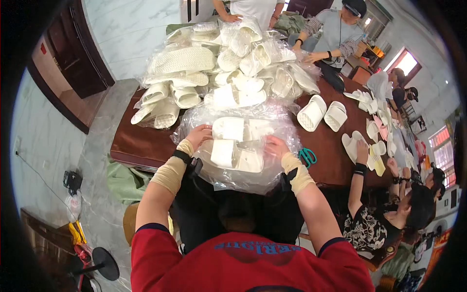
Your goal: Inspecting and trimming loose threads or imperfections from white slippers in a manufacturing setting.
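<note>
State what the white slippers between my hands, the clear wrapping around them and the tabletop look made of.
White slippers: probably moulded foam or rubber, fairly matte, given thick, smooth straps. Clear wrapping: thin glossy plastic film, shown by crinkles and highlights. Tabletop: smooth, slightly shiny reddish brown; perhaps varnished wood or leatherlike covering.

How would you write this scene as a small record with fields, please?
Left hand: at the left side of two white slippers; grip unclear
Right hand: at their right side; grip unclear
Under the slippers: clear plastic
Behind: heap of bagged slippers
Right of heap: loose white pair
Near right hand: teal-handled tool, probably scissors
Surface: red-brown table
</note>
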{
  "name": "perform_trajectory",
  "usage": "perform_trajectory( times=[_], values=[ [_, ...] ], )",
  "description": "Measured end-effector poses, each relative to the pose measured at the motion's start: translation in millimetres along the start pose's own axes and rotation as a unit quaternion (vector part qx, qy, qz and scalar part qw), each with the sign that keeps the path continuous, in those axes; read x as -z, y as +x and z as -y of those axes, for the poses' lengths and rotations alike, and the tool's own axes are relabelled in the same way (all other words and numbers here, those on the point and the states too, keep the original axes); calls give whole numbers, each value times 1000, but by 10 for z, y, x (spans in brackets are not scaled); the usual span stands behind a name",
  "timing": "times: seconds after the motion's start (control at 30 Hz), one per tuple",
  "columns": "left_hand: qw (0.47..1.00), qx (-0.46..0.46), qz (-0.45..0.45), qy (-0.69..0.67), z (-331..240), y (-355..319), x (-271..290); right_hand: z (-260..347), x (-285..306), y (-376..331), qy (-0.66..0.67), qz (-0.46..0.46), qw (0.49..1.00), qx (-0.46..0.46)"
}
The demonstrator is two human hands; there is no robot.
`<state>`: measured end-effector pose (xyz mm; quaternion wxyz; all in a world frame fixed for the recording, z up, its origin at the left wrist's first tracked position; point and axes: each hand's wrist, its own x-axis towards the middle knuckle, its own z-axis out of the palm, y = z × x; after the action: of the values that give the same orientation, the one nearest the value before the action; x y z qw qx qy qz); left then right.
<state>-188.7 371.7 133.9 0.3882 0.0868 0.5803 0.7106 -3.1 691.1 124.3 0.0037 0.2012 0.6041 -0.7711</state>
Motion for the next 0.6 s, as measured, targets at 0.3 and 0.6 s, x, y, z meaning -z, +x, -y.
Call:
perform_trajectory(
  times=[0.3, 0.6],
  values=[
    [991, 13, -100, 87, -57, -58, -87, 14, -62, 73, -41, -16, 997, 57],
    [996, 23, -52, 68, 12, -55, -10, -27, 54, 26, -270, -201, 936, 102]
  ],
)
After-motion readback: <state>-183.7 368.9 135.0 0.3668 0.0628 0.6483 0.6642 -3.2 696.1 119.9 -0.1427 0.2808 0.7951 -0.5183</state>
